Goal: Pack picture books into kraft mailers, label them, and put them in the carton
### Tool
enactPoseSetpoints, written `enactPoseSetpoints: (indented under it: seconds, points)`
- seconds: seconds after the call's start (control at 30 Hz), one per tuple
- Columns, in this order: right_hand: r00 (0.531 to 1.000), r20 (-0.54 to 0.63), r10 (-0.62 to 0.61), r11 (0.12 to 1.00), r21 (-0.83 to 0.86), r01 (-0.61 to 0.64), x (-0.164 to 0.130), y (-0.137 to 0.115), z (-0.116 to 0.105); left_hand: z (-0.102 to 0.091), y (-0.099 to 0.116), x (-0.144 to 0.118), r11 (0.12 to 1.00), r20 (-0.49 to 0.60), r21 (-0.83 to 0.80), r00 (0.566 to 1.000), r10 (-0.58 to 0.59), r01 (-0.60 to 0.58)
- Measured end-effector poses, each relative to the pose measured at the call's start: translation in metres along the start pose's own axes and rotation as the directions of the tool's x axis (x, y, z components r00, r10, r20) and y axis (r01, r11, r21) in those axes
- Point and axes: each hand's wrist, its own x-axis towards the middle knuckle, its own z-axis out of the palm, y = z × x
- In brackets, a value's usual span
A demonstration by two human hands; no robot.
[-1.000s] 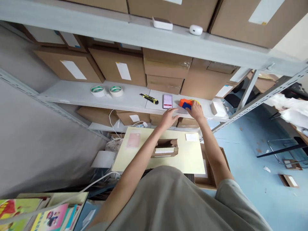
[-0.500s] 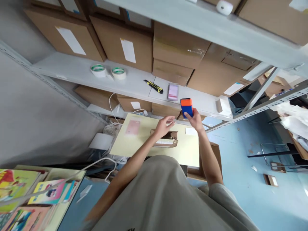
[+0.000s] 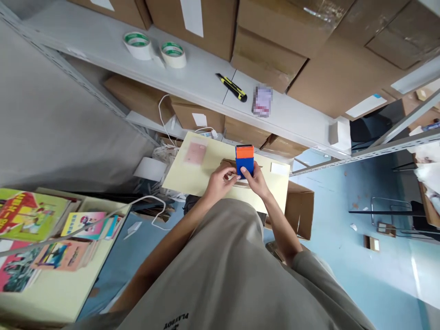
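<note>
Since the earlier frames, both hands had come back from the shelf (image 3: 206, 87) and met over the pale yellow table (image 3: 192, 181), bringing the orange-and-blue block (image 3: 244, 160) with them; it had lain on the shelf beside the phone (image 3: 262, 101).

Much stayed hard to read. The phone's screen was blurred out. The small cardboard box (image 3: 228, 164) on the table was mostly covered by the hands, and what lay inside it could not be made out. The block's lower end was hidden behind the fingers, so its full length could not be judged.

It stood upright in the picture, its long axis running toward the shelf, orange end farthest from the person, blue part nearest. It looked like a flat rectangular piece with an orange top band and a deeper blue body.

The right hand (image 3: 256, 181) pinched the blue part from below. The left hand (image 3: 220, 181) sat just beside it, fingers curled, touching the block's lower left edge; whether it truly gripped could not be told.
</note>
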Motion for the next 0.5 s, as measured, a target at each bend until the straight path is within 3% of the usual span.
enactPoseSetpoints:
  seconds: [0.07,0.17,0.27,0.37,0.5]
  points:
    - [0.998,0.056,0.005,1.000,-0.008,-0.005,-0.002,-0.004,-0.004,-0.013,0.004,0.004,0.998,0.001,-0.038,0.999,-0.051,0.051]
    - [0.983,0.179,0.046,0.999,-0.005,-0.045,-0.007,-0.013,-0.015,-0.034,0.007,0.022,0.955,0.007,-0.223,0.980,-0.200,0.196]
    - [0.959,0.276,0.065,0.995,-0.095,-0.040,-0.012,-0.026,-0.026,-0.047,0.009,0.042,0.894,0.109,-0.305,0.945,-0.310,0.329]
    - [0.934,0.347,0.087,0.978,-0.208,-0.014,-0.017,-0.037,-0.035,-0.045,0.009,0.051,0.870,0.170,-0.313,0.924,-0.343,0.381]
    - [0.909,0.395,0.133,0.953,-0.302,-0.007,-0.020,-0.042,-0.046,-0.036,0.005,0.046,0.851,0.156,-0.354,0.922,-0.355,0.387]
